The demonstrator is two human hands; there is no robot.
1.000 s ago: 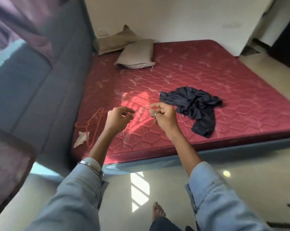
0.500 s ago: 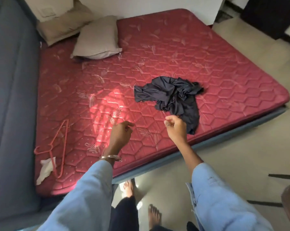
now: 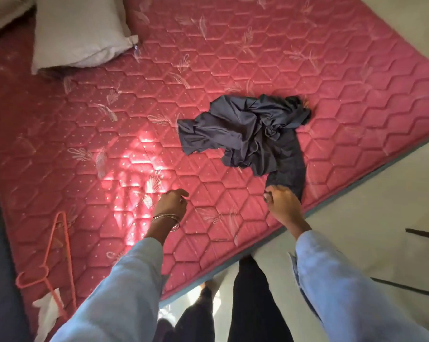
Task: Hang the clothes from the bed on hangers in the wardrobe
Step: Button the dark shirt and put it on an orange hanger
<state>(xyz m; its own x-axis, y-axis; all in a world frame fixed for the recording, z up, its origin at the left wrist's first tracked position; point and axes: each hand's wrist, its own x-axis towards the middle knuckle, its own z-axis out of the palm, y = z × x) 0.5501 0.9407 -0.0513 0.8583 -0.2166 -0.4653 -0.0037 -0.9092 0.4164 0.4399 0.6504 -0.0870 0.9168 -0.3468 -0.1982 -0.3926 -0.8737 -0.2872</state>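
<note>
One grip (image 3: 279,202) pinches the dark garment's (image 3: 248,132) nearest end.

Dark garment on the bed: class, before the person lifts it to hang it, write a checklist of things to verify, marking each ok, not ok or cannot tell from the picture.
1. Right hand has reached the dark garment: ok, it sits at the near tip.
2. Grip on the cloth is firm: cannot tell, the fingers curl at the edge but the pinch is hidden.
3. Left hand is free to help: ok, it holds nothing.
4. Hanger is available: ok, it lies on the mattress at the left edge.
5. Hanger is unobstructed: not ok, a white cloth overlaps its lower end.
6. Wardrobe is ready: cannot tell, not in view.
</note>
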